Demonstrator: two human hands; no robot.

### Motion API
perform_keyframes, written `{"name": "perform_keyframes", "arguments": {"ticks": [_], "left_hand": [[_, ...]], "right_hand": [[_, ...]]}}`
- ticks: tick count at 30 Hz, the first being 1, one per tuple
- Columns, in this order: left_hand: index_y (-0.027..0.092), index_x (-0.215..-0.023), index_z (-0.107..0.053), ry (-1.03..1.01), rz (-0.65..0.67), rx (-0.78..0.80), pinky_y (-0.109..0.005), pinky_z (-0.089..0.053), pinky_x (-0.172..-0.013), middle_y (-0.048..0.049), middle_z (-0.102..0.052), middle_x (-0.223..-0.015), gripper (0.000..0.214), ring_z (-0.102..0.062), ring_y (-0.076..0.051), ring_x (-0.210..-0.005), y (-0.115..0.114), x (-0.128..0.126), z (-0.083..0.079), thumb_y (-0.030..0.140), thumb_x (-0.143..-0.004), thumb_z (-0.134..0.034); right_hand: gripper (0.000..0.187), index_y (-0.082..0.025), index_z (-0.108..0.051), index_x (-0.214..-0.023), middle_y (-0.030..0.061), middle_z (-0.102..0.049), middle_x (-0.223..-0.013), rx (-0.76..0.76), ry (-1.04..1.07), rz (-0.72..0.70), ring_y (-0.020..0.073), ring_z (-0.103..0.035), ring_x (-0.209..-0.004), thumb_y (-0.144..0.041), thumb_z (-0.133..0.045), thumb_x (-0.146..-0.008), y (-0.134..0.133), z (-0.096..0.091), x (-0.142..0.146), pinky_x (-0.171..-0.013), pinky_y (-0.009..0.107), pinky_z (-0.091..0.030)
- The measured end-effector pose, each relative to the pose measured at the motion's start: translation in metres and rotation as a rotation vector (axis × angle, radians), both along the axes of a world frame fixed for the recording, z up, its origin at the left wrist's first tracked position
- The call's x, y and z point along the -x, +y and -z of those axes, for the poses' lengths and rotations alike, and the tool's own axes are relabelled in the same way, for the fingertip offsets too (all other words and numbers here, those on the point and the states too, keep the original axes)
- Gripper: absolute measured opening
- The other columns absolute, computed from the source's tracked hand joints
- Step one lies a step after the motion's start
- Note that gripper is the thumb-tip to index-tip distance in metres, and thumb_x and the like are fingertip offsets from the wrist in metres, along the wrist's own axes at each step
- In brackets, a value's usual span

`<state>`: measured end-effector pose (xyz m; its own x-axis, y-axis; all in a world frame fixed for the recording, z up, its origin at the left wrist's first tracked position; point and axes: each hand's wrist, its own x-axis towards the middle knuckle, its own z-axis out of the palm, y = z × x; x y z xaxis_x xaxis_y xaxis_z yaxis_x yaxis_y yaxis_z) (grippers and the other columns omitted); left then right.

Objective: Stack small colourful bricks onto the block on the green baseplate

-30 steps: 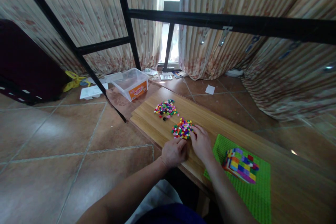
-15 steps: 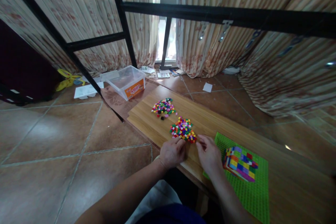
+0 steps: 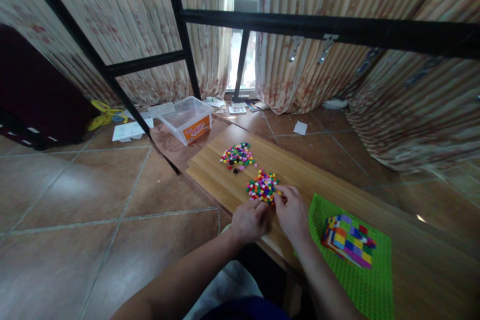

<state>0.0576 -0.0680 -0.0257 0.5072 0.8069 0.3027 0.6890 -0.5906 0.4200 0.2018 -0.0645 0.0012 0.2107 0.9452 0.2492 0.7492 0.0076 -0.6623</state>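
My left hand (image 3: 250, 220) rests closed at the near edge of a pile of small coloured toy bricks (image 3: 262, 186); whatever its curled fingers hold is hidden. At the right side of that pile, my right hand (image 3: 290, 210) has thumb and forefinger pinched among the bricks, with any piece between them too small to make out. A second pile of bricks (image 3: 238, 154) lies farther back on the wooden table (image 3: 217, 180). To the right, a block built of multicoloured bricks (image 3: 348, 240) stands on a green studded baseplate (image 3: 377, 280).
A clear plastic box (image 3: 187, 115) with an orange label sits beyond the table's far left end. Black metal bars (image 3: 300, 25) cross in front of the striped curtains (image 3: 210, 0). Papers (image 3: 300, 127) and a yellow object (image 3: 103, 115) lie on the tiled floor (image 3: 93, 185).
My right hand has moved left, into the right edge of the near pile. My left hand stays beside the pile. The whole view has shifted slightly.
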Motion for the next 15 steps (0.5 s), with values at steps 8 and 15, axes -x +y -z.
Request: {"name": "perform_keyframes", "arguments": {"ticks": [8,15], "left_hand": [[0.02,-0.08,-0.056,-0.014,0.011,-0.011,-0.027,-0.044,-0.059,-0.0043,-0.063,-0.079,0.01,-0.058,-0.016,-0.07,-0.001,-0.001,0.003,0.028,-0.086,-0.052],[0.021,-0.082,-0.056,-0.005,0.01,0.003,-0.027,-0.043,-0.059,-0.0036,-0.064,-0.082,0.009,-0.058,-0.016,-0.07,-0.002,0.0,-0.001,0.027,-0.087,-0.051]], "right_hand": [[0.016,-0.022,-0.071,-0.08,0.0075,-0.063,-0.089,0.008,0.05,-0.043,0.0229,-0.057,-0.088,-0.027,-0.056,-0.079,0.05,0.002,0.02,-0.085,0.038,-0.046],[0.026,-0.018,-0.07,-0.088,0.0084,-0.068,-0.09,-0.016,0.315,0.003,0.0212,-0.061,-0.082,-0.04,-0.056,-0.082,0.036,-0.001,0.014,-0.079,0.038,-0.05]]}}
